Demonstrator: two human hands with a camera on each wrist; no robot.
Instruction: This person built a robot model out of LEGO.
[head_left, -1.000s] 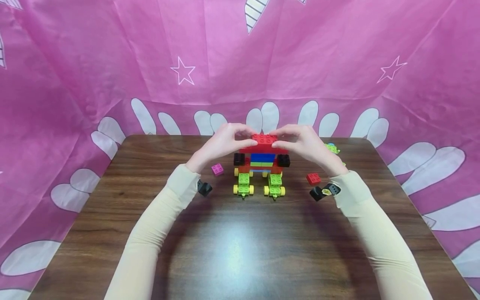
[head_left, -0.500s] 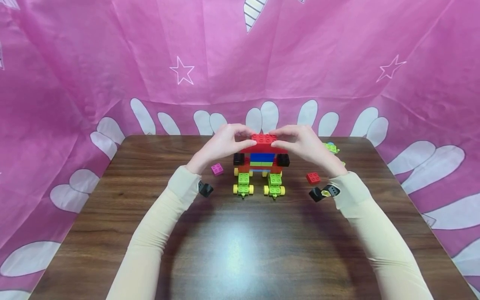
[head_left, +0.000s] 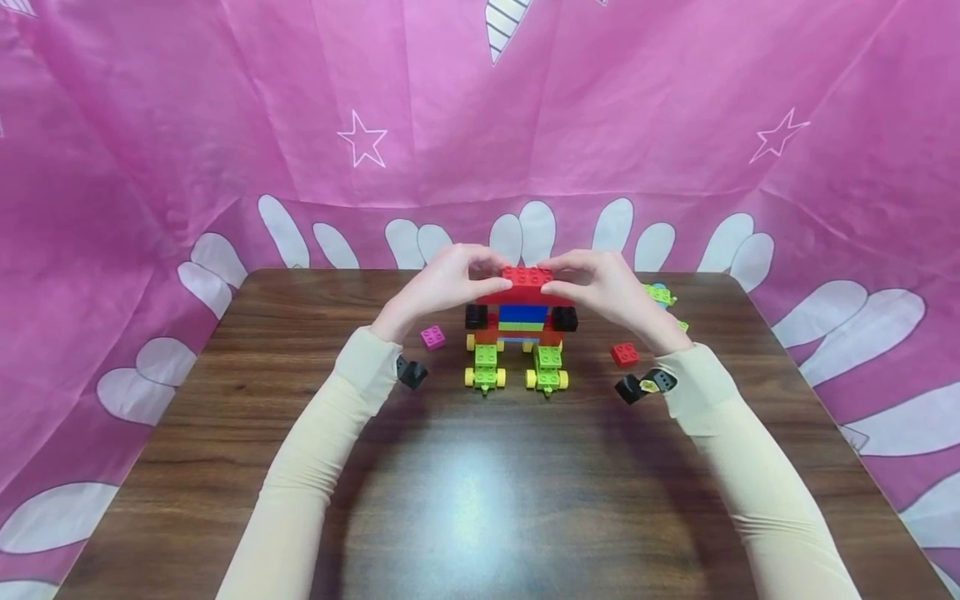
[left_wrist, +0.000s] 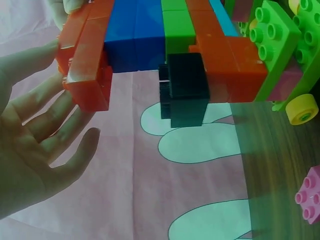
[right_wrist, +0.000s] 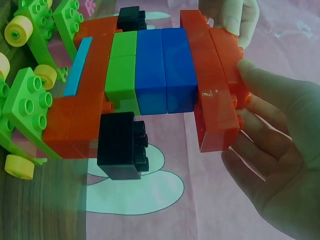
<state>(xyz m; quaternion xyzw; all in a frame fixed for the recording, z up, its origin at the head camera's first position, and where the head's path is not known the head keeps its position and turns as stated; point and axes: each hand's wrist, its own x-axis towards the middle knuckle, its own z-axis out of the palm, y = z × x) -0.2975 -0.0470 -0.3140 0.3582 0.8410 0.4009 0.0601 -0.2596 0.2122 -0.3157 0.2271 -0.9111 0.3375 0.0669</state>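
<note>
A build of toy bricks stands on the table, topped by a red brick (head_left: 527, 278). My left hand (head_left: 455, 277) pinches that top brick's left end between thumb and fingers, and my right hand (head_left: 604, 282) does the same at the right end. Below it run a wider red brick (right_wrist: 217, 117), blue bricks (right_wrist: 166, 75) and green bricks (right_wrist: 121, 75). A black brick sticks out at each side, the left one (left_wrist: 186, 90) and the right one (right_wrist: 120, 145). At the bottom sit green wheeled bases (head_left: 486, 367) with yellow wheels (left_wrist: 302, 109). The fingers behind the top brick are partly hidden.
A pink brick (head_left: 432, 337) lies left of the build. To the right are a red brick (head_left: 624, 354) and black pieces (head_left: 630, 388). Green pieces (head_left: 660, 293) lie behind my right forearm. Pink cloth (head_left: 450, 125) hangs around the wooden table (head_left: 465, 500).
</note>
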